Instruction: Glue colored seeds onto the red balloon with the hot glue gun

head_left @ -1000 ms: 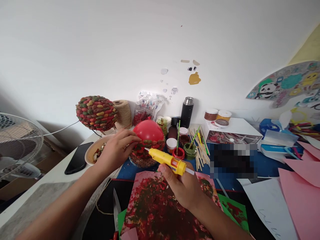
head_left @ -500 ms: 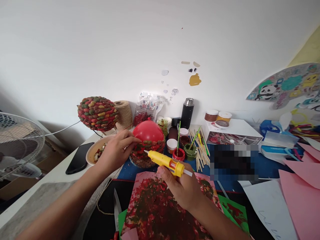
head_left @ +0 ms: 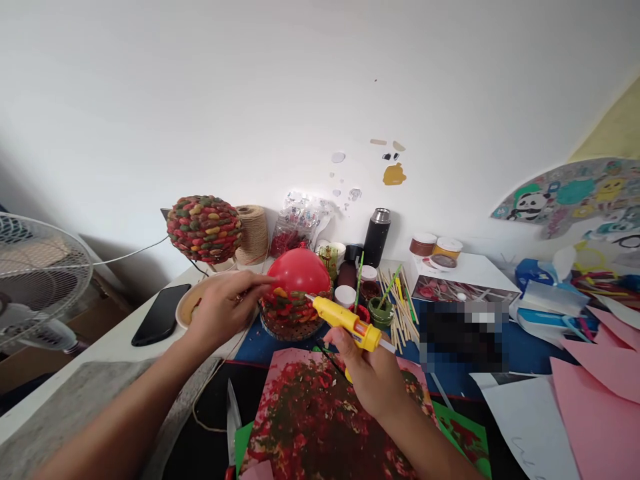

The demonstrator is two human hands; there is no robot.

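My right hand [head_left: 375, 373] is closed around a yellow hot glue gun [head_left: 345, 323] with a clear glue stick at its back end. The nozzle points left, at the balloon's lower right side. A red balloon [head_left: 299, 268] sits in a woven basket [head_left: 293, 331]. Rows of small red, green and orange shell-like pieces [head_left: 286, 305] cover its lower part. My left hand [head_left: 225, 308] is at the balloon's left side, fingers stretched toward it and slightly blurred. I see nothing held in it; its thumb side is partly hidden. Behind its wrist is a bowl [head_left: 186, 300] of pieces.
A ball covered in coloured pieces [head_left: 204, 229] stands at the back left, by a twine spool [head_left: 251, 235]. Paint jars [head_left: 381, 312], wooden sticks [head_left: 400, 320] and a black flask [head_left: 377, 237] stand right. Scissors [head_left: 233, 420] lie beside paint-stained pink paper [head_left: 320, 427]. A fan [head_left: 40, 280] is left.
The balloon has turned, bringing an orange piece into view on its front. My left fingers have shifted slightly left off the pieces. The glue gun's nozzle has moved right, away from the left fingers.
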